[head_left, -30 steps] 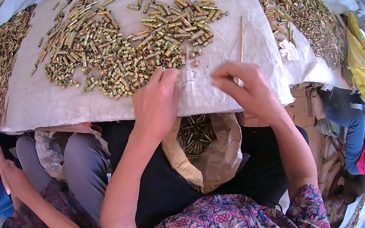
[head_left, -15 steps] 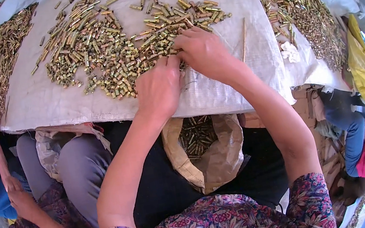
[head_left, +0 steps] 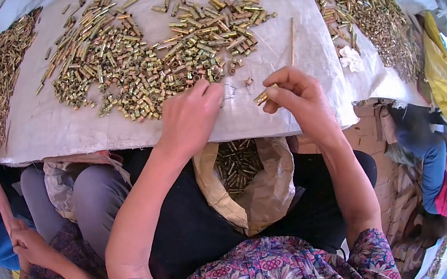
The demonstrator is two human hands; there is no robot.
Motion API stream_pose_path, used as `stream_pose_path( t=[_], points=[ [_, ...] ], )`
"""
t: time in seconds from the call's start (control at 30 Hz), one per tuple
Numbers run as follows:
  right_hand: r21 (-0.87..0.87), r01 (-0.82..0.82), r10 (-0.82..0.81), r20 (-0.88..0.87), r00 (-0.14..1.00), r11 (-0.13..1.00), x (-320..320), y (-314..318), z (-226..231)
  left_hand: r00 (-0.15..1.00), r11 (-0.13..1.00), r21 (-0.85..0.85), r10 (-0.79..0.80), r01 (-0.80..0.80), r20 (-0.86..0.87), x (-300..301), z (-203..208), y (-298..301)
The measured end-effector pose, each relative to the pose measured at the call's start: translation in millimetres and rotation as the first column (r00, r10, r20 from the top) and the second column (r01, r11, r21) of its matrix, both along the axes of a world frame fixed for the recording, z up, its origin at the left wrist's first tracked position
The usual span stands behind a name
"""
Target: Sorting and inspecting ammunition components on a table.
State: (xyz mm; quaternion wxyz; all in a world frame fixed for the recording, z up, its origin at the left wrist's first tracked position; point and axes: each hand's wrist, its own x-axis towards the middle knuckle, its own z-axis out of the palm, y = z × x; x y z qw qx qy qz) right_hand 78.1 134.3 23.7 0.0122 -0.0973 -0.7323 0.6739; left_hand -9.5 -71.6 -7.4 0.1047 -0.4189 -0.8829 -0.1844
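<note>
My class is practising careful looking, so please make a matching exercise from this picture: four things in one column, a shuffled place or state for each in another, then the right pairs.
Things
1. Right hand
2. Paper bag
3. Thin stick
4. Yellow sheeting

Places and states
A. Lies on the white sheet
B. Hangs near the picture's right edge
C. Pinches a brass-coloured piece
D. Open, with metal pieces inside

Pairs: 1-C, 2-D, 3-A, 4-B

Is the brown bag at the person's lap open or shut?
Open: the brown bag gapes wide, showing metal pieces inside.
</note>
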Motion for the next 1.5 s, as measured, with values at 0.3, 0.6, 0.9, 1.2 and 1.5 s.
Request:
stream_pose_path(
  t=[0.3, 0.6, 0.9, 1.2, 1.5],
  points=[
    [-0.072, 0.022, -0.022, -0.003, 1.000, 0.997, 15.9, -4.5, -9.2, 0.931, 0.965, -0.062, 0.261, -0.253, 0.255, 0.4, 11.6, 11.1],
    [-0.080, 0.022, -0.019, 0.039, 0.999, 0.997, 20.7, -9.5, -12.1, 0.991, 0.997, -0.016, 0.080, -0.078, 0.105, -10.6, 7.8, 7.4],
    [-0.193, 0.042, -0.037, 0.027, 0.999, 0.980, 26.4, -11.0, -15.0, 0.991, 0.991, -0.120, 0.071, -0.058, 0.110, -22.7, 11.5, 1.7],
    [-0.456, 0.148, -0.117, 0.096, 0.988, 0.877, 32.6, -13.9, -17.3, 0.995, 0.989, -0.135, 0.071, -0.062, 0.063, -26.3, 11.4, -0.2],
    [-0.497, 0.197, -0.156, 0.124, 0.980, 0.845, 34.0, -20.6, -19.1, 0.854, 0.938, 0.281, 0.031, -0.205, 0.519, 7.5, 14.6, 1.3]
  ],
)
